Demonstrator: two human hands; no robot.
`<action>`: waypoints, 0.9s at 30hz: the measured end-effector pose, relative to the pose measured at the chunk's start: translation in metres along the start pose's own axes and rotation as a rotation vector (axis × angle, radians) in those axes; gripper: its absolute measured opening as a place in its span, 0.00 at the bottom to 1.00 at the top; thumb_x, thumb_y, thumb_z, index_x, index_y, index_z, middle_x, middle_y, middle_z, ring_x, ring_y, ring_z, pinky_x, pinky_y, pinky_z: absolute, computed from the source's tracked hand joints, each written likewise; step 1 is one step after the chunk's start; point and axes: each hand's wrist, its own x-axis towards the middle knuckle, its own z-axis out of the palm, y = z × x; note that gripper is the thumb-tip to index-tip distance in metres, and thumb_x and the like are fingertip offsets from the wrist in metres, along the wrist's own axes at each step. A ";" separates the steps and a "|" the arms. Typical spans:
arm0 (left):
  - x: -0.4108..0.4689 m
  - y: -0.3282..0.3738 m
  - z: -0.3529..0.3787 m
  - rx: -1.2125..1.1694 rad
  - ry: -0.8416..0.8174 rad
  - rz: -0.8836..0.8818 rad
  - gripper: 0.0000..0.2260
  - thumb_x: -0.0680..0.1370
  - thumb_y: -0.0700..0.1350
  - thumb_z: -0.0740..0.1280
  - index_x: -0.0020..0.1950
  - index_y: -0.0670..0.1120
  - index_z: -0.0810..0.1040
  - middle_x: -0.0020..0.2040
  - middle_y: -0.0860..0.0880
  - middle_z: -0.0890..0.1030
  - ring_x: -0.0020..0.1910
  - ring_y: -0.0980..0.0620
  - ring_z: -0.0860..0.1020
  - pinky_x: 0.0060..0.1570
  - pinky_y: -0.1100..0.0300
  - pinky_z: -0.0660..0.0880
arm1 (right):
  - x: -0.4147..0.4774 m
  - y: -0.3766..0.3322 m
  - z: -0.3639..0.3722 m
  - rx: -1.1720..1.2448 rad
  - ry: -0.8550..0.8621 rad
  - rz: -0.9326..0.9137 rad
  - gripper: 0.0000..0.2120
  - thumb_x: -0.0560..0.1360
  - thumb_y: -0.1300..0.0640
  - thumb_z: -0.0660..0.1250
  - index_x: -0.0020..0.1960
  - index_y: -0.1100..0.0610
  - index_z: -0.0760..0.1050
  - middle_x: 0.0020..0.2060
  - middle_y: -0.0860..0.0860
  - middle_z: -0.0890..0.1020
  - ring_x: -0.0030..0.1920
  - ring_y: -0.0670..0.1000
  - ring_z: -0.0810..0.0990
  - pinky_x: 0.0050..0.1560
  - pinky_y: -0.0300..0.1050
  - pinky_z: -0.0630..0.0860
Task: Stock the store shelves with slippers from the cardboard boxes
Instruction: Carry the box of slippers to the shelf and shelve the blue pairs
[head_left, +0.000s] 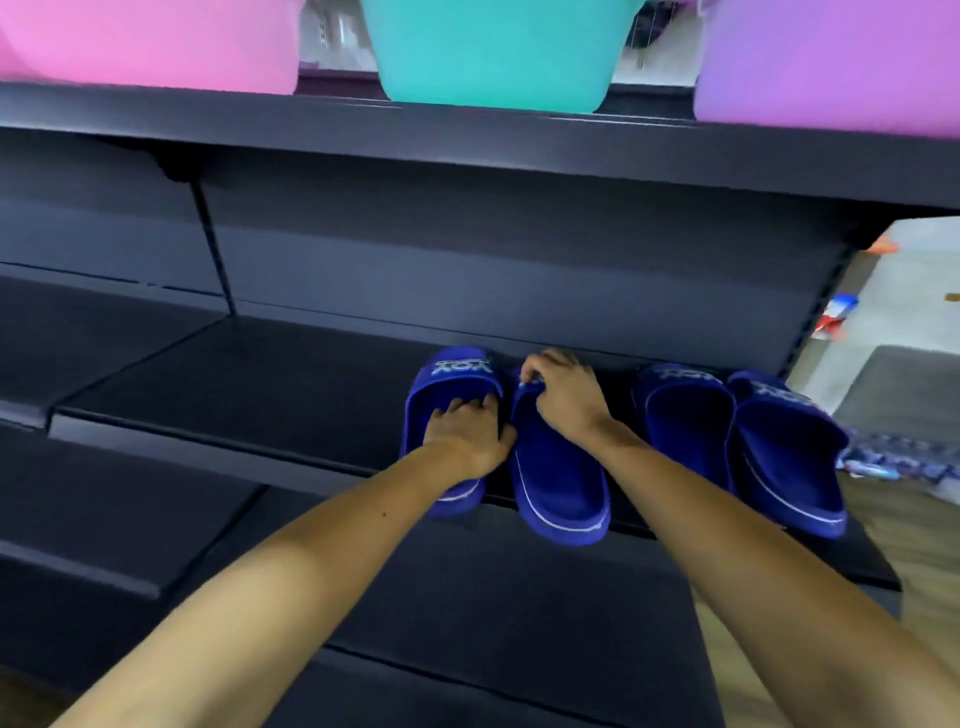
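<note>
Grip: left hand (470, 434) holds a slipper (457, 371) under its strap; right hand (563, 397) pinches the mate (558, 488). Heels overhang the shelf (234, 395); released now, they may tip off.

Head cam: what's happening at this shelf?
A person is setting a pair of blue slippers on the dark shelf. The left hand grips the left slipper at its strap. The right hand pinches the strap of the right slipper, whose heel overhangs the front edge. The other pair stands just to the right, untouched.
</note>
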 end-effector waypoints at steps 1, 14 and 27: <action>0.002 -0.002 0.000 -0.007 -0.009 -0.007 0.23 0.81 0.52 0.52 0.72 0.42 0.59 0.67 0.40 0.70 0.67 0.41 0.66 0.64 0.48 0.63 | 0.000 -0.001 0.003 -0.034 0.011 0.004 0.17 0.68 0.71 0.60 0.53 0.59 0.74 0.55 0.53 0.76 0.58 0.55 0.72 0.57 0.48 0.65; -0.034 -0.067 -0.015 -0.068 0.044 0.205 0.26 0.78 0.60 0.56 0.74 0.54 0.59 0.74 0.53 0.62 0.73 0.47 0.59 0.69 0.49 0.58 | -0.044 -0.070 0.031 0.071 0.001 0.355 0.34 0.73 0.53 0.65 0.74 0.54 0.53 0.72 0.52 0.56 0.70 0.55 0.59 0.65 0.53 0.64; -0.027 -0.072 0.015 -0.115 -0.168 0.392 0.29 0.77 0.64 0.52 0.76 0.55 0.53 0.78 0.54 0.50 0.76 0.49 0.42 0.72 0.50 0.42 | -0.099 -0.057 0.036 -0.113 0.017 0.548 0.20 0.79 0.46 0.55 0.69 0.51 0.68 0.68 0.48 0.69 0.72 0.52 0.61 0.70 0.55 0.59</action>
